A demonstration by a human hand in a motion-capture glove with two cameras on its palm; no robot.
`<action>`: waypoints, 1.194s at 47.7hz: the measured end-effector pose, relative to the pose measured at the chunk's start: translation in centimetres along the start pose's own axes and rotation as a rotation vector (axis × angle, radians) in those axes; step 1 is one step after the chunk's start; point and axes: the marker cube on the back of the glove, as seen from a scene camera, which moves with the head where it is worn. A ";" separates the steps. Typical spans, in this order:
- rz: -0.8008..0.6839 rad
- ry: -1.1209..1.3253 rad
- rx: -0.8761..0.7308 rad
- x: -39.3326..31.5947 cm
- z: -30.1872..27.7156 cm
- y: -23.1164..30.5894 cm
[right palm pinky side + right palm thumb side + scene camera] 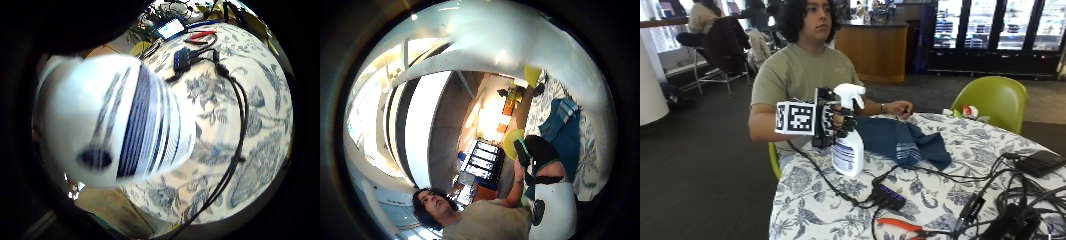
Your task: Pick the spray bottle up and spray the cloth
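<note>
Outside view: person seated at a table point(840, 220) covered in a white cloth with blue floral print; gloved right hand point(833, 122) left of frame centre, fingers curled round the neck of a white spray bottle point(848, 150), gripping it just under the trigger head; bottle upright, nozzle at top pointing toward the right of the frame; bottle body hangs below the hand, its base close to the tablecloth, cannot tell if it touches; blue striped label on the bottle's lower half; dark blue cloth point(903, 141) with a pale striped patch lies bunched on the table at frame centre, just right of the bottle, apart from it; bare left hand point(901, 111) rests at the far edge of the cloth, fingers loosely curled, cannot tell whether it pinches the fabric; lower frame: black USB hub point(889, 195) with cables, orange-handled pliers point(903, 226) at bottom edge; green chair point(993, 100) at upper right behind the table.

Little-finger palm view: spray bottle point(120, 122) fills the left half, striped label visible, close to the palm; floral tablecloth point(260, 150), hub point(182, 57) and cable beyond it.

Thumb palm view: blue cloth point(565, 132) on the table beside the person's bare hand point(519, 172).
</note>
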 end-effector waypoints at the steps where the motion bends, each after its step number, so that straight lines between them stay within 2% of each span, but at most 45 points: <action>1: -0.003 0.005 0.007 0.2 0.1 -0.4; 10: -0.026 -0.002 0.116 1.9 1.9 -3.3; 22: 0.122 -0.122 0.050 1.1 2.4 -7.9; 30: 0.212 -0.196 0.086 -1.4 1.1 -7.9; 35: 0.119 -0.183 0.089 -3.9 -1.4 -6.6; 40: 0.046 -0.198 -0.021 -7.9 -4.4 -5.8; 46: 0.001 -0.140 -0.072 -15.2 -6.4 -5.0; 57: -0.085 0.161 -0.290 -24.2 -4.9 -4.3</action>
